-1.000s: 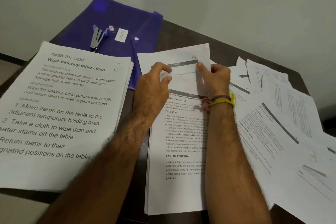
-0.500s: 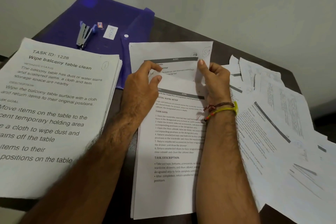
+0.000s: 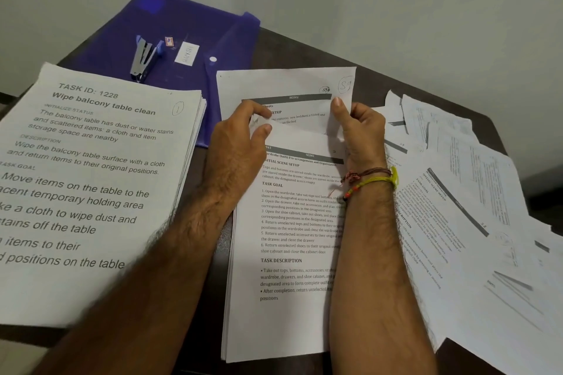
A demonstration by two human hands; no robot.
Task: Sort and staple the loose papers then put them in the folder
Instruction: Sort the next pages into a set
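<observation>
Covering mid stack [image 3: 292,237] text: left hand [image 3: 240,143], right hand [image 3: 362,134]; grips unclear.

both hands, left hand [image 3: 240,146] and right hand [image 3: 361,131], pinch the top sheet [image 3: 292,213] of the middle stack [image 3: 286,85].

The left stack [image 3: 91,192] runs off the frame's left edge.

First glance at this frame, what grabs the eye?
Both hands at centre: the left hand and right hand pinch the top corners of a sheet on the middle stack. At left lies a thick pile headed "Wipe balcony table clean"; at right, loose papers fan out untidily. Behind, a blue folder carries the stapler.
</observation>
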